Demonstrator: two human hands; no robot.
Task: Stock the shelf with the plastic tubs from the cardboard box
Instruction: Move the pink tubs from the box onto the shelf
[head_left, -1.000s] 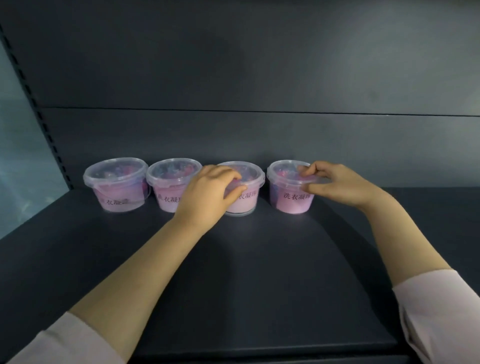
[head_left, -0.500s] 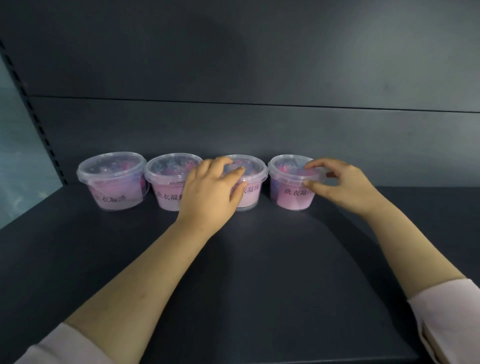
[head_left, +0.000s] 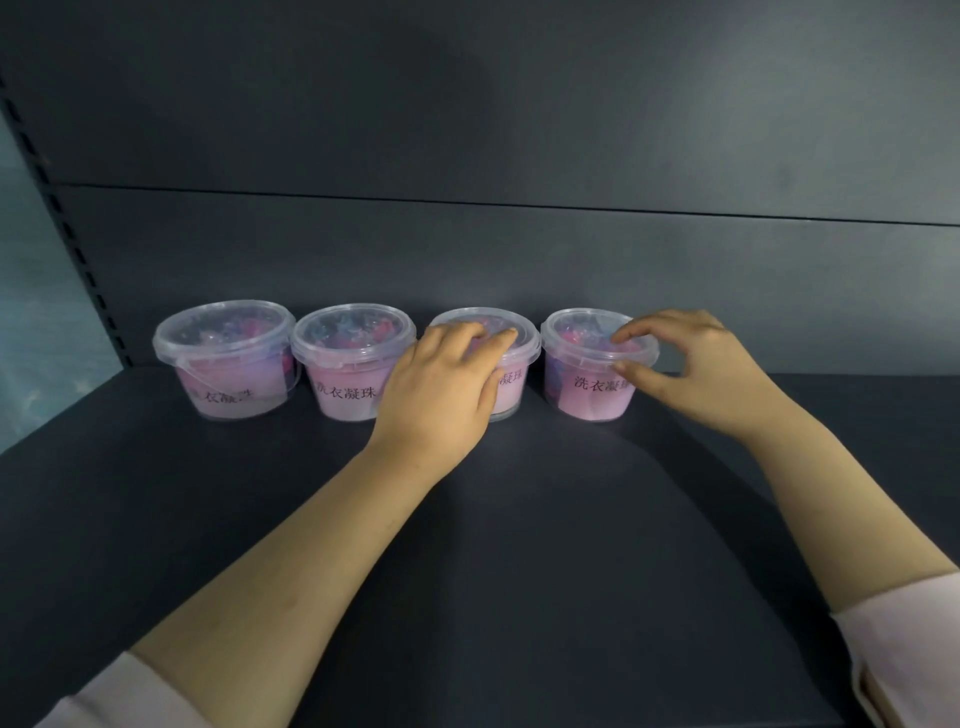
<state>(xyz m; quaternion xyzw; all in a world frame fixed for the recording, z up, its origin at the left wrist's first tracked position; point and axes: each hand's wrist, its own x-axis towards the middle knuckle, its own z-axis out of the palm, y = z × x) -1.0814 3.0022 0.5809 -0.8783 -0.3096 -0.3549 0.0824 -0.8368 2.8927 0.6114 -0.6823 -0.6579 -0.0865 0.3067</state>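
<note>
Where the left hand (head_left: 439, 387) drapes over the third tub (head_left: 511, 397), its grip is a curled one: the fingers (head_left: 467, 332) lie across the clear lid and the thumb presses the front wall. The right hand (head_left: 701, 371) pinches the rim of the fourth tub (head_left: 587, 384), with the forefinger on the lid and the thumb just under the lip at the front.

Both tubs stand upright at the rear of the shelf (head_left: 519, 545), close to the back panel (head_left: 519, 260), and complete a row of four. The second tub (head_left: 353, 364) and first tub (head_left: 226, 358) stand side by side to the left, with no hand on them.

Each tub is translucent, holds pink and blue contents, and bears a pink label with dark printed characters. The first tub also shows a thin clear bail handle.

A pale sleeve (head_left: 904, 639) covers each arm near the lower corners. A slotted upright (head_left: 78, 260) borders the shelf at left.
</note>
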